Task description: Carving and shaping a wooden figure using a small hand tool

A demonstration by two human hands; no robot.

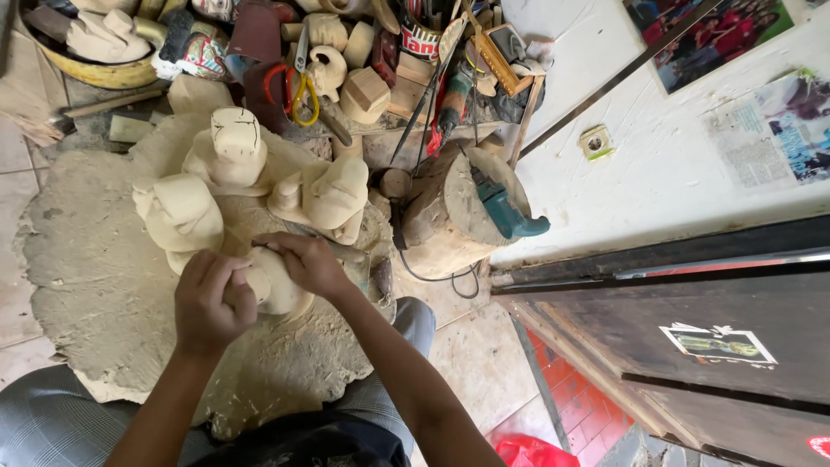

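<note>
A pale carved wooden figure (278, 290) lies on sawdust between my knees. My left hand (212, 298) is closed around its left side. My right hand (307, 259) presses on its top, fingers curled over a thin tool that is mostly hidden. Three other rough-carved wooden figures stand just beyond: one at the left (180, 212), one further back (235, 147), one at the right (328, 195).
A heap of sawdust (95, 277) covers the tiled floor. A wood stump (445, 220) carries a teal power tool (510, 216). Behind are scissors (298, 86), wood blocks, tools and a yellow basin (95, 73). A white wall and dark door (692, 329) stand at right.
</note>
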